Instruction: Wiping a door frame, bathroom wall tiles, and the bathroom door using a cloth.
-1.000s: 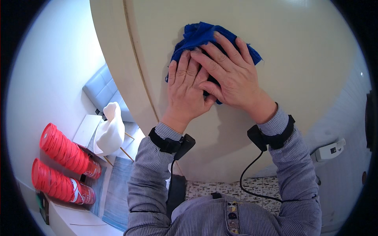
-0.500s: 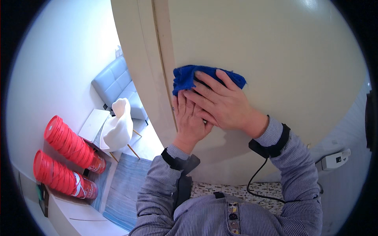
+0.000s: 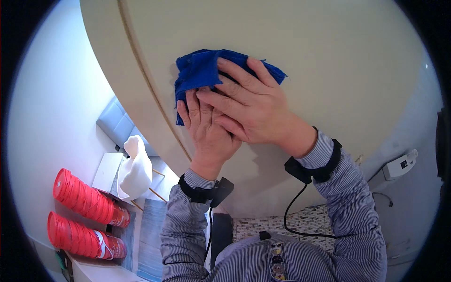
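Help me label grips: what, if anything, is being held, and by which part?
A blue cloth, pressed against the pale panel, no pinch visible: the right hand lies over its middle and right, the left hand at its lower left.

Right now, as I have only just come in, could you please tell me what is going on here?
A person has both hands on a blue cloth, pressing it against a pale cream panel. The right hand partly overlaps the left hand, and the fingers of both lie on the cloth. Beyond the panel's left edge are two stacks of red buckets and a white chair, which neither hand touches.
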Demonstrator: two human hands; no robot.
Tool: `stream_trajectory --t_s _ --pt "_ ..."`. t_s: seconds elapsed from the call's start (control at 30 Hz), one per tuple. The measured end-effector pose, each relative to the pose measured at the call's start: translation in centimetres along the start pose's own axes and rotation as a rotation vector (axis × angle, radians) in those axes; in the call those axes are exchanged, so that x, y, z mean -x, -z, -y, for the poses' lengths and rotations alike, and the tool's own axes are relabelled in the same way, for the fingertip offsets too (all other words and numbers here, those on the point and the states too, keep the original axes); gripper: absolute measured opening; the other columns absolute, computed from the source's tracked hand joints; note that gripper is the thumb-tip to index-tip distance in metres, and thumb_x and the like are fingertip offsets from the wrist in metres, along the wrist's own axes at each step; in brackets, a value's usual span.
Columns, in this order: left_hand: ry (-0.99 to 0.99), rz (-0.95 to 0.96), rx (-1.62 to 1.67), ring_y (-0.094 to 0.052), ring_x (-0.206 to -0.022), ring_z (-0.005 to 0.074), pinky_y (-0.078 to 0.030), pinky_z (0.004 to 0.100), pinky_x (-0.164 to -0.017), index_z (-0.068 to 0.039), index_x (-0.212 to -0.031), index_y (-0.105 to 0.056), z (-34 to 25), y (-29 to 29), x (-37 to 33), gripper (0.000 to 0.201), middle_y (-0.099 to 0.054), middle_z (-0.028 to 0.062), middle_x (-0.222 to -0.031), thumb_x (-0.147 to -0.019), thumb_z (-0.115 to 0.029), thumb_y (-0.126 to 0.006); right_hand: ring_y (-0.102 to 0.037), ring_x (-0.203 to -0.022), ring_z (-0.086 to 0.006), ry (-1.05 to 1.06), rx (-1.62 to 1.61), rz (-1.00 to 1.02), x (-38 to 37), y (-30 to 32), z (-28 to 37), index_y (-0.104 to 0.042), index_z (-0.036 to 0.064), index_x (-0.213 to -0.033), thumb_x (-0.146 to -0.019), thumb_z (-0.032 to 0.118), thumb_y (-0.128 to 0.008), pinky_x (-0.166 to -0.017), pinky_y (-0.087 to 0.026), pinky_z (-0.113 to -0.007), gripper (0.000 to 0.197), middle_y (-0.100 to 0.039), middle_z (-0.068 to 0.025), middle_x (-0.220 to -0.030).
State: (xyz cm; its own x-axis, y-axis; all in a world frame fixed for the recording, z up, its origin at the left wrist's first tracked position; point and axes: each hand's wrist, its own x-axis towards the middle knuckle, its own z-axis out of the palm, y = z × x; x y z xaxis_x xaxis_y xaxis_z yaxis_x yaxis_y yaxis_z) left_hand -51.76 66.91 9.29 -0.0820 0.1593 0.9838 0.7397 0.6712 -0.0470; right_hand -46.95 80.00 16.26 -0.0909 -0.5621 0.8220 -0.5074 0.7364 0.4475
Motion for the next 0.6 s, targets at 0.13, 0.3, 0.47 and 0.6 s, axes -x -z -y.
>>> stream_trajectory --t_s 0.13,0.3,0.47,0.6 --pt "-0.066 0.068 -0.03 -0.021 -0.138 0.0387 -0.006 0.0552 -0.109 -0.007 -0.134 -0.044 -3.8 -1.5 -1.7 0.066 -0.031 0.0163 -0.146 -0.079 -0.04 -0.058 -0.048 -0.12 -0.0253 -0.06 0.05 -0.06 2.3 3.2 -2.1 -0.065 0.0176 -0.11 -0.073 0.033 -0.064 -0.103 -0.027 -0.047 0.04 -0.06 -0.0043 -0.114" --pt "-0.134 0.082 -0.008 -0.024 -0.137 0.0365 -0.005 0.0561 -0.108 -0.011 -0.134 -0.046 -8.9 -3.8 -3.2 0.063 -0.035 0.0141 -0.143 -0.079 -0.041 -0.056 -0.05 -0.119 -0.0262 -0.098 0.091 -0.078 5.3 7.8 -4.8 -0.066 0.0172 -0.109 -0.073 0.032 -0.064 -0.102 -0.028 -0.047 0.04 -0.061 -0.0045 -0.11" --pt "-0.161 0.113 0.006 -0.028 -0.135 0.0324 -0.005 0.0547 -0.109 -0.013 -0.13 -0.05 -14.6 -6.1 -4.8 0.06 -0.04 0.0109 -0.14 -0.077 -0.039 -0.057 -0.051 -0.116 -0.0288 -0.15 0.159 -0.072 8.7 12.2 -7.5 -0.066 0.0174 -0.11 -0.074 0.031 -0.062 -0.102 -0.028 -0.047 0.038 -0.062 -0.0048 -0.107" --pt "-0.202 0.104 0.019 -0.031 -0.134 0.03 -0.005 0.0542 -0.11 -0.013 -0.126 -0.055 -17.0 -7.1 -5.7 0.055 -0.043 0.0104 -0.138 -0.076 -0.036 -0.058 -0.052 -0.115 -0.0322 -0.183 0.204 -0.065 10.6 14.2 -8.9 -0.066 0.0179 -0.111 -0.079 0.034 -0.058 -0.101 -0.029 -0.049 0.036 -0.062 -0.0066 -0.107"
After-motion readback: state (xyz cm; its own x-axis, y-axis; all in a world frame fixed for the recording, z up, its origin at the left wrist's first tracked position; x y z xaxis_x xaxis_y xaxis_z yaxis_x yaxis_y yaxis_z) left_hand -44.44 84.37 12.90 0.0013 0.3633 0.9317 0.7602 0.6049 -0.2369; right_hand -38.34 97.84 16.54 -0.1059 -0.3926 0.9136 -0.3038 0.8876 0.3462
